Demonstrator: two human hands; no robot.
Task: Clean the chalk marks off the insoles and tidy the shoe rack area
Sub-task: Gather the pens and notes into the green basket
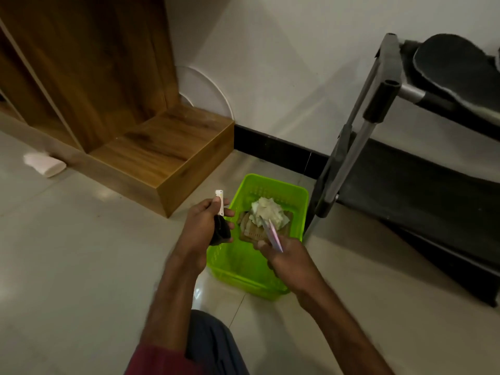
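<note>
Glossy pale tile on the floor (81, 253), with soft reflections. Smooth, perforated bright green plastic for the basket (273, 185); crumpled white paper (267, 212) inside. Satin wood-grain finish on the cabinet (151, 150), far left. Matt white paint on the wall (297, 63); shiny black skirting (270, 143) below. To the right, shoe rack (408, 90) of dull metal tubes, matt black plastic joints and black cloth shelves; matt, felt-like dark insole (457, 66) with pale rough edge. Matt dark cloth (221, 231) in the left hand (201, 228); thin smooth pink strip (274, 238) in the right hand (289, 262), material unclear
</note>
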